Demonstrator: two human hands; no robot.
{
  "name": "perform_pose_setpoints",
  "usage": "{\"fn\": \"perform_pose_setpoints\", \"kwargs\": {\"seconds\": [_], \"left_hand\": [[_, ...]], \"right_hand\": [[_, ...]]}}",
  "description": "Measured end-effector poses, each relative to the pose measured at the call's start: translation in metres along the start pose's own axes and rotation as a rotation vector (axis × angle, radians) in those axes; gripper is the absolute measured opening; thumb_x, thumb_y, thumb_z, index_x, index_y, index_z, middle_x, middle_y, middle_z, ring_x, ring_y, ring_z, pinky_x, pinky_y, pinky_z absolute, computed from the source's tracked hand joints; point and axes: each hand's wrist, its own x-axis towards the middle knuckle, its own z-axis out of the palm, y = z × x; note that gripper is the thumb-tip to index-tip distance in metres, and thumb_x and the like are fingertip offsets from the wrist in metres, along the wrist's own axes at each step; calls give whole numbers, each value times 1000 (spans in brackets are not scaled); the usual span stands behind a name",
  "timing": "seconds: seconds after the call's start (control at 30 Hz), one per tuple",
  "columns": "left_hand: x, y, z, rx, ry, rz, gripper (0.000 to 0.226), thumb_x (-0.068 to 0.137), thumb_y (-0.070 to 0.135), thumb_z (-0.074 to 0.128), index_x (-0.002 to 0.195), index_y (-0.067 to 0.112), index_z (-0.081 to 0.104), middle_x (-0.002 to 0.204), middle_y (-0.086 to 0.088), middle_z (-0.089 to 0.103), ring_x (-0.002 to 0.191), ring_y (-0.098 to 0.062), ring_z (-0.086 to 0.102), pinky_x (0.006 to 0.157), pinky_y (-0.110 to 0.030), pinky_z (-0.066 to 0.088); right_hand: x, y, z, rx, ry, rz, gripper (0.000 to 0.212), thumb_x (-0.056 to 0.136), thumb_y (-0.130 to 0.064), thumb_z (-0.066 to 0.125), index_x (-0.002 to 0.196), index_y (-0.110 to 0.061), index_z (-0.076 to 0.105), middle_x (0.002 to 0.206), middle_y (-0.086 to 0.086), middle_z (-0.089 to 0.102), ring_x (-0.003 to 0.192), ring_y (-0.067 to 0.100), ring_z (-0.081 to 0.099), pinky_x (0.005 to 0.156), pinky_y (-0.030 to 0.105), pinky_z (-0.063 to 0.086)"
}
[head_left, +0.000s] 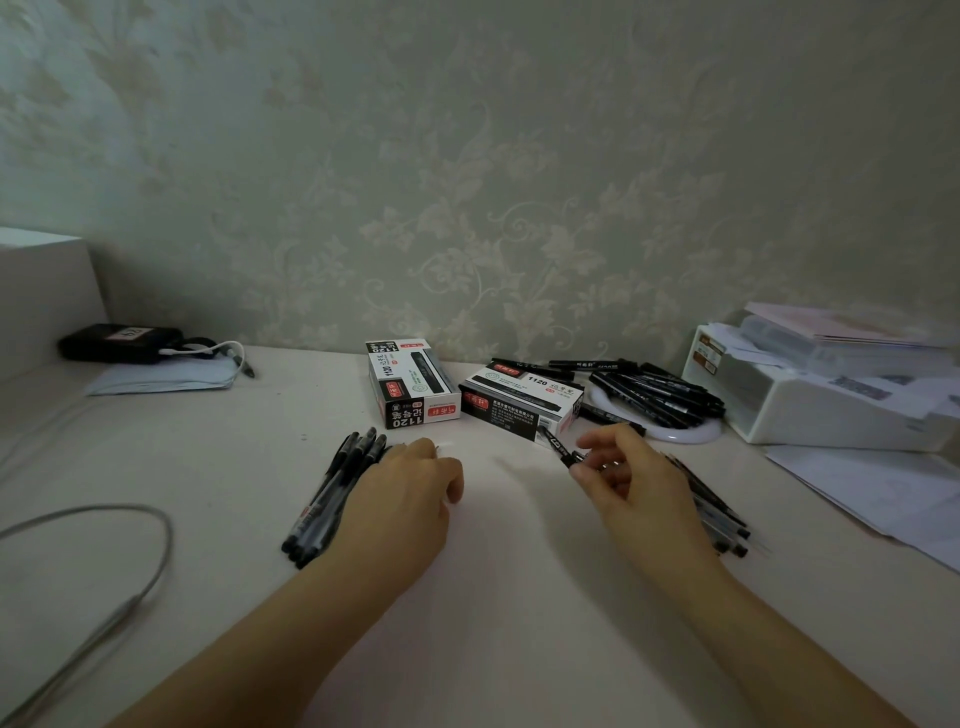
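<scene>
We see a pale table (493, 613) set against the wall. On it lie a marker box (413, 384) and a second box (519, 402) just beside it. Nearer to us are a bundle of black pens (327, 499) at left and a loose pen pile (722, 512) at right. A white plate (691, 435), a white organiser (810, 405), loose papers (883, 488) and a grey cable (156, 551) lie towards the edges.

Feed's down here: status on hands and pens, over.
Right hand pinches a marker. Left hand rests on the pen bundle. Boxes just beyond; nothing in the way.
</scene>
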Motion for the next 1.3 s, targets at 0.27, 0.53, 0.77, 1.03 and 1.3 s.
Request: {"fn": "perform_pose_setpoints", "kwargs": {"seconds": [0.27,0.53,0.77,1.03,1.3], "left_hand": [[0,19,5,-371,94,-52,18,92,43,53,97,29,63,86,14,57,77,-2,57,68,-14,46],[-7,39,14,-1092,-224,-51,27,93,35,58,118,37,49,95,9,65,82,-14,71,74,-34,60],[-5,34,10,-777,-121,64,30,99,22,47,126,36,48,86,13,54,67,5,54,60,-10,40],[-6,29,7,-337,-21,153,6,98,26,38,94,28,43,79,11,50,72,-7,49,63,-32,44],[-2,26,7,-6,-3,102,35,96,57,23,78,31,37,61,5,49,56,-9,46,45,-27,24]], "right_hand": [[-6,-12,18,771,-140,501,17,90,-13,66,105,-16,71,88,6,73,71,10,67,66,24,53],[-15,-21,31,905,-290,485,21,88,-4,65,109,-6,65,100,19,73,79,31,71,70,39,59],[-14,-18,28,907,-284,477,17,91,-12,64,105,-3,66,88,15,70,70,18,64,69,31,54],[-11,-17,29,788,-241,444,16,92,-21,65,96,-6,68,71,6,66,60,11,59,57,22,50],[-11,-17,29,682,-299,365,14,95,-18,60,87,-9,68,70,4,68,61,10,59,59,22,49]]}}
